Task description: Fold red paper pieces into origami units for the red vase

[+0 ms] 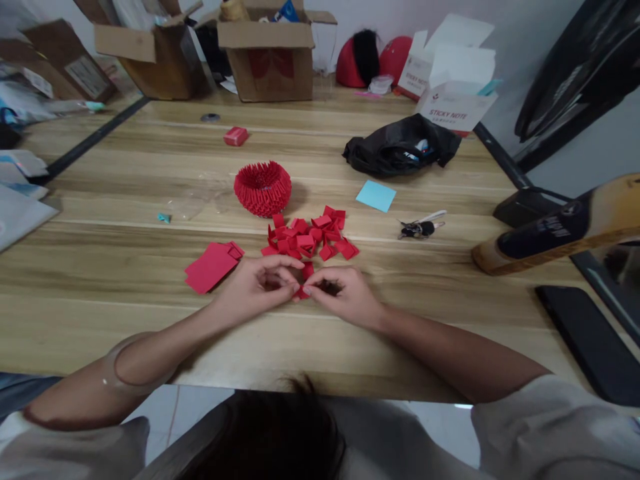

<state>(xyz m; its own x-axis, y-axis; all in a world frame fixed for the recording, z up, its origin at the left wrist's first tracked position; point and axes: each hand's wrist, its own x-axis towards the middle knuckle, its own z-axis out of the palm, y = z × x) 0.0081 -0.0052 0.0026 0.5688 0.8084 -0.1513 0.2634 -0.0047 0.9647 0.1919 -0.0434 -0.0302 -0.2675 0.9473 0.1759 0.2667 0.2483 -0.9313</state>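
Between my left hand (265, 283) and my right hand (345, 293) is a small piece of red paper (301, 293). The thumb and finger of each hand pinch it, from the left and from the right. Just beyond my fingertips lies a loose pile of folded red paper pieces (305, 241). A stack of flat red paper sheets (211, 268) rests left of my left hand. Behind the pile stands a round red bowl of interlocked folded paper (263, 192). The fingers partly cover the piece being held, so its folds are hard to make out.
A blue sticky note (377, 195), a keyring (420, 228) and a black plastic bag (403, 145) lie to the right. A bottle (555, 230) and a phone (590, 340) are at the far right. Cardboard boxes (267, 63) line the back; a small red packet (236, 137) sits before them.
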